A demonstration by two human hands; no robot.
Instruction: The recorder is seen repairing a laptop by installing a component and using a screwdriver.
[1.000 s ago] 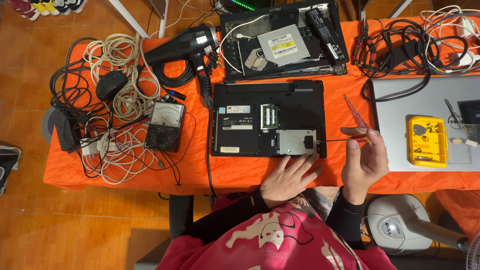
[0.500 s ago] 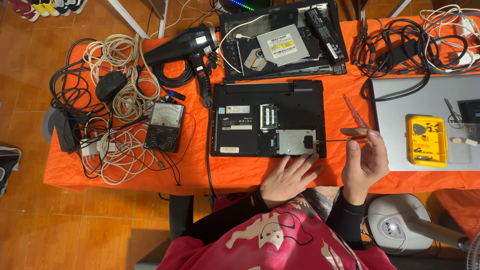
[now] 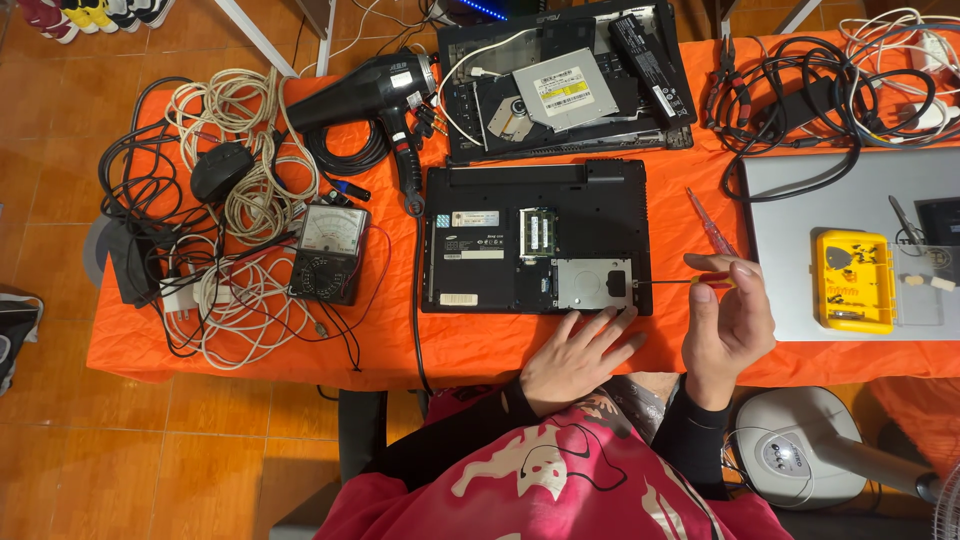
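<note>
The right hand (image 3: 728, 325) is closed around the handle of a small screwdriver (image 3: 672, 281), thumb and fingertips pinching it, its thin shaft pointing left to the right edge of the black laptop (image 3: 535, 237), which lies bottom-up with its panels off. The left hand (image 3: 578, 355) lies flat with fingers spread, holding nothing, pressing on the laptop's near edge just below the silver drive bay (image 3: 594, 284).

Just above the right hand lies a red-handled screwdriver (image 3: 711, 226) on the orange cloth (image 3: 400, 340). To its right sits a silver laptop (image 3: 800, 230) bearing a yellow parts box (image 3: 853, 281). Beyond the black laptop lie another opened laptop (image 3: 565, 80) and a black hair dryer (image 3: 375, 95); far left, a multimeter (image 3: 329, 252) sits among tangled cables (image 3: 235, 190).
</note>
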